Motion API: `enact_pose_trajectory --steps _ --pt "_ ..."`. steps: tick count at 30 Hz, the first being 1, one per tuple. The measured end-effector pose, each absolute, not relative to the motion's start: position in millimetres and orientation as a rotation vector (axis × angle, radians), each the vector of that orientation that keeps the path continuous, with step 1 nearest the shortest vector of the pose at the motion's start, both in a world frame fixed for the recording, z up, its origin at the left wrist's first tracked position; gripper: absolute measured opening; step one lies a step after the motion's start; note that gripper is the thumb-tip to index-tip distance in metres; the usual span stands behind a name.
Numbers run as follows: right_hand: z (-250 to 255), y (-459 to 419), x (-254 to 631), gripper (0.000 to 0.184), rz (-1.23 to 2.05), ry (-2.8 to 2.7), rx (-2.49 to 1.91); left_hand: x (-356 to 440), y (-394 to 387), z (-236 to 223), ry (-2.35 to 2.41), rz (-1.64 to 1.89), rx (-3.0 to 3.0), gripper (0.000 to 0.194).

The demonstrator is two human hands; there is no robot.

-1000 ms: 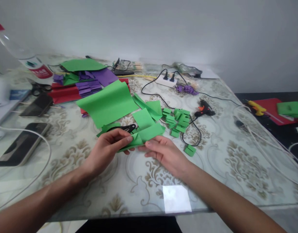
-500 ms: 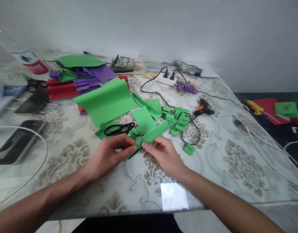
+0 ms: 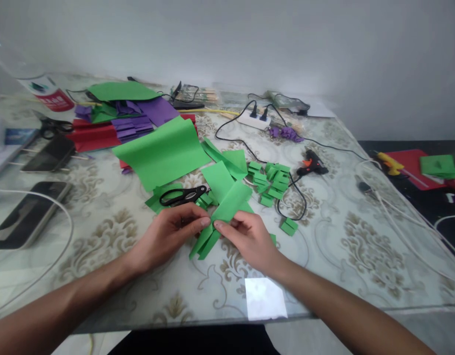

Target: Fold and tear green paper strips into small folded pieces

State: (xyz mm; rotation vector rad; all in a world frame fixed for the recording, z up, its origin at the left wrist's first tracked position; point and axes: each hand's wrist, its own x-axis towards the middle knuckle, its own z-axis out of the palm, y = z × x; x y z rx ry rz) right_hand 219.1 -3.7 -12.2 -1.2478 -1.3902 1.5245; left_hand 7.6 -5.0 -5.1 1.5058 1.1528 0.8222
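Between my two hands is a folded strip of green paper (image 3: 229, 203), slanting from upper right to lower left, its lower end split into layers. My left hand (image 3: 181, 228) pinches its left edge with thumb and fingertips. From the other side, my right hand (image 3: 246, 235) grips the strip, thumb on top. Black-handled scissors (image 3: 183, 195) lie just beyond my left hand, their blades partly covered by green paper. Behind the strip are a flat green piece (image 3: 217, 177) and a large curled green sheet (image 3: 163, 153). Small folded green pieces (image 3: 275, 182) are heaped to the right.
A black glue gun (image 3: 312, 163) with its cord lies right of the heap, and a white power strip (image 3: 254, 119) is behind. Phones (image 3: 31, 212), a second pair of scissors (image 3: 52, 127) and a bottle (image 3: 46, 91) stand or lie at left. White cables (image 3: 408, 222) cross the right side.
The green strip has been turned from nearly level to a steep slant, and its layered lower end now shows. My right hand has shifted its grip toward the strip's middle. The scissors' handles are uncovered.
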Motion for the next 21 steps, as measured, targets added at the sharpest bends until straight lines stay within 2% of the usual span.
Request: enact_pose_trajectory --steps 16,21 --pt "-14.6 -2.9 219.1 0.052 1.551 -1.442 -1.267 7.1 -4.8 -6.4 1.192 0.807 1.607 0.025" --pt "-15.8 -2.6 220.3 0.046 1.615 -1.404 -1.268 6.0 -4.9 -7.0 1.171 0.791 1.561 0.026"
